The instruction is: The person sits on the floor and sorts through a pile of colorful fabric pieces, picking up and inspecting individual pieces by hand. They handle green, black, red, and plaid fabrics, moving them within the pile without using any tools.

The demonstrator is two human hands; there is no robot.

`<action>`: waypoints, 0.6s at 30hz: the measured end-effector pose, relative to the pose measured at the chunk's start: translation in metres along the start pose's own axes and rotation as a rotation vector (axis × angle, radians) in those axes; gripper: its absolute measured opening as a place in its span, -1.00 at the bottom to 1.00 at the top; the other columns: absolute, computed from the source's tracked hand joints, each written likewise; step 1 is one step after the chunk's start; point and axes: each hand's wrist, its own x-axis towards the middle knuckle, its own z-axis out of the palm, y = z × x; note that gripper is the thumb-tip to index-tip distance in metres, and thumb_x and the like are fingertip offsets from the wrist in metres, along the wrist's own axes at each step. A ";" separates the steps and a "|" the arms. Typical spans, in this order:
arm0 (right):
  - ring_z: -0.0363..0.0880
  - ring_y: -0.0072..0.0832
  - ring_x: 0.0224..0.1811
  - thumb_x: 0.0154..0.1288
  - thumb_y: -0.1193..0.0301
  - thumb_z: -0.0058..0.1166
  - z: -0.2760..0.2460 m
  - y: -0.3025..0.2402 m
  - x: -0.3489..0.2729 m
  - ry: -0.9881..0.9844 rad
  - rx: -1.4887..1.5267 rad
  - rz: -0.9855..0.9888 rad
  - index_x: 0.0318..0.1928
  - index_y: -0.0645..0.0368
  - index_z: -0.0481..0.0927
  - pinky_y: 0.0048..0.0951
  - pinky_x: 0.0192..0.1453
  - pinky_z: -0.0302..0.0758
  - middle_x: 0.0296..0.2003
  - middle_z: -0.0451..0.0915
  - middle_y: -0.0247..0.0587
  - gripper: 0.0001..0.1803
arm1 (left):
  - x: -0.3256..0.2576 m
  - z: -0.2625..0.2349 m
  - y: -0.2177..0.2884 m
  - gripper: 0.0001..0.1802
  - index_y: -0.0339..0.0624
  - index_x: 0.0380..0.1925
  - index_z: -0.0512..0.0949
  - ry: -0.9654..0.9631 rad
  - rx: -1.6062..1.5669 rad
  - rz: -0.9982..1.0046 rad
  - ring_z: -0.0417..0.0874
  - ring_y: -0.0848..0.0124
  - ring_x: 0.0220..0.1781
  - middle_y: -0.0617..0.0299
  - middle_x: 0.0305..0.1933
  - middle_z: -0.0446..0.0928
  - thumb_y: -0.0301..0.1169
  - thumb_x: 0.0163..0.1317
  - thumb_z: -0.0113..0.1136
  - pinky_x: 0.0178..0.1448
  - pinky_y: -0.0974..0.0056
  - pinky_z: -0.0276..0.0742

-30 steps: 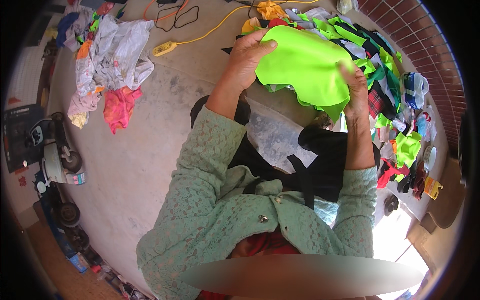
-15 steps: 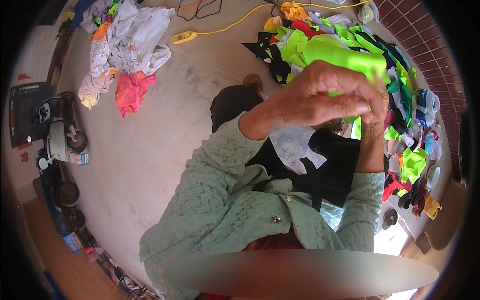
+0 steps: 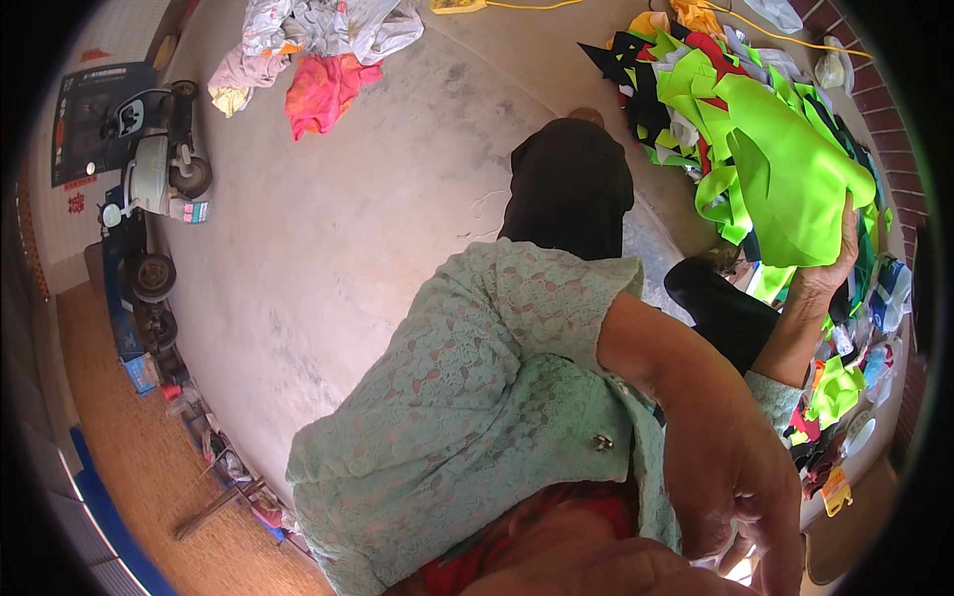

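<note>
My right hand (image 3: 831,275) is out at the right, its fingers closed on the edge of a large bright lime-green fabric piece (image 3: 785,169). The cloth is lifted in front of a heap of fabric scraps (image 3: 646,104) and covers part of it. My left hand (image 3: 730,482) is bent downward close to my chest at the lower right. Its fingers are curled toward each other, and their tips are partly hidden near the lower edge. Whatever they may hold is too small or too hidden to make out.
Wrinkled grey bags (image 3: 343,30) and a pink-orange cloth (image 3: 328,89) lie on the concrete floor (image 3: 378,238). A scooter (image 3: 154,164) stands at the left. A yellow power strip (image 3: 457,5) trails a cord at the top. A brick wall (image 3: 884,129) borders the heap.
My hands were together in front of me and have parted. The right now grips the lime-green cloth and lifts it off the heap; the left has dropped toward my chest. The view has shifted.
</note>
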 end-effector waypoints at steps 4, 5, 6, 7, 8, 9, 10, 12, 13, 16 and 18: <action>0.50 -0.30 0.00 0.33 0.39 -0.14 0.008 -0.001 -0.003 -0.063 0.081 0.020 0.10 0.27 0.35 -0.24 0.12 0.44 0.00 0.48 -0.07 -0.63 | -0.003 -0.001 -0.005 -0.56 -0.11 0.04 0.41 -0.018 -0.011 0.064 0.46 0.22 0.06 0.08 0.06 0.44 -0.50 0.08 0.02 0.04 0.17 0.46; 0.52 -0.30 -0.03 0.31 0.40 -0.11 0.009 -0.002 -0.004 -0.104 0.119 0.027 0.09 0.26 0.36 -0.25 0.10 0.45 -0.03 0.49 -0.08 -0.64 | -0.002 -0.001 -0.005 -0.56 -0.11 0.05 0.41 -0.025 -0.013 0.078 0.46 0.21 0.06 0.08 0.06 0.43 -0.49 0.08 0.01 0.04 0.17 0.46; 0.52 -0.30 -0.02 0.32 0.40 -0.11 0.007 -0.001 -0.003 -0.118 0.132 0.033 0.09 0.26 0.36 -0.25 0.10 0.45 -0.02 0.49 -0.08 -0.64 | -0.003 -0.001 -0.001 -0.55 -0.10 0.05 0.41 -0.028 -0.019 0.068 0.45 0.21 0.07 0.07 0.07 0.43 -0.48 0.08 0.01 0.05 0.16 0.46; 0.52 -0.30 -0.02 0.32 0.41 -0.12 0.004 0.000 -0.002 -0.132 0.146 0.039 0.09 0.27 0.36 -0.25 0.11 0.45 -0.02 0.49 -0.07 -0.64 | -0.002 0.000 0.002 -0.55 -0.10 0.05 0.40 -0.035 -0.019 0.056 0.45 0.20 0.08 0.07 0.07 0.42 -0.48 0.08 0.01 0.05 0.16 0.46; 0.52 -0.30 -0.02 0.32 0.41 -0.12 0.002 0.001 0.000 -0.147 0.160 0.045 0.09 0.27 0.36 -0.25 0.11 0.44 -0.02 0.49 -0.07 -0.64 | -0.003 -0.002 0.010 -0.54 -0.21 -0.03 0.46 -0.041 -0.032 -0.068 0.48 0.27 0.03 0.10 0.01 0.47 -0.63 -0.03 0.04 0.03 0.16 0.46; 0.52 -0.30 -0.02 0.31 0.41 -0.12 0.003 0.001 0.001 -0.134 0.167 0.051 0.09 0.28 0.36 -0.26 0.12 0.44 -0.03 0.50 -0.08 -0.64 | -0.003 -0.002 0.010 -0.54 -0.22 -0.04 0.47 -0.030 -0.044 -0.065 0.47 0.27 0.03 0.10 0.01 0.47 -0.63 -0.05 0.03 0.03 0.16 0.46; 0.52 -0.31 -0.02 0.31 0.40 -0.11 0.004 0.000 0.000 -0.119 0.156 0.048 0.09 0.28 0.37 -0.26 0.12 0.44 -0.03 0.50 -0.08 -0.63 | -0.004 -0.002 0.010 -0.54 -0.23 -0.06 0.47 -0.019 -0.056 -0.061 0.47 0.26 0.04 0.10 0.02 0.46 -0.63 -0.07 0.02 0.04 0.15 0.46; 0.52 -0.31 -0.02 0.31 0.39 -0.10 0.008 0.000 -0.002 -0.089 0.135 0.042 0.09 0.28 0.37 -0.27 0.12 0.43 -0.03 0.50 -0.09 -0.63 | -0.007 -0.002 -0.002 -0.56 -0.11 0.01 0.43 -0.014 -0.029 0.051 0.48 0.20 0.05 0.06 0.06 0.44 -0.49 0.04 -0.01 0.01 0.18 0.47; 0.50 -0.29 0.00 0.32 0.39 -0.12 0.005 -0.001 -0.001 -0.114 0.153 0.047 0.10 0.28 0.36 -0.25 0.14 0.42 -0.01 0.49 -0.07 -0.62 | -0.006 -0.002 -0.013 -0.57 0.03 0.10 0.38 -0.024 0.007 0.161 0.49 0.14 0.05 0.01 0.10 0.42 -0.35 0.17 -0.02 -0.02 0.21 0.49; 0.47 -0.26 0.05 0.33 0.38 -0.16 -0.008 0.001 -0.001 -0.170 0.202 0.054 0.13 0.30 0.33 -0.22 0.17 0.40 0.03 0.46 -0.04 -0.60 | -0.006 -0.003 -0.001 -0.59 -0.11 -0.02 0.45 -0.016 -0.022 0.053 0.47 0.20 0.07 0.07 0.07 0.44 -0.47 0.04 -0.02 0.02 0.19 0.46; 0.49 -0.27 0.03 0.32 0.37 -0.14 -0.006 0.001 -0.003 -0.188 0.224 0.055 0.12 0.30 0.34 -0.23 0.16 0.41 0.01 0.48 -0.04 -0.60 | -0.006 -0.007 0.014 -0.59 -0.24 -0.13 0.51 -0.012 -0.034 -0.063 0.45 0.27 0.08 0.12 0.04 0.46 -0.60 -0.09 -0.01 0.06 0.17 0.43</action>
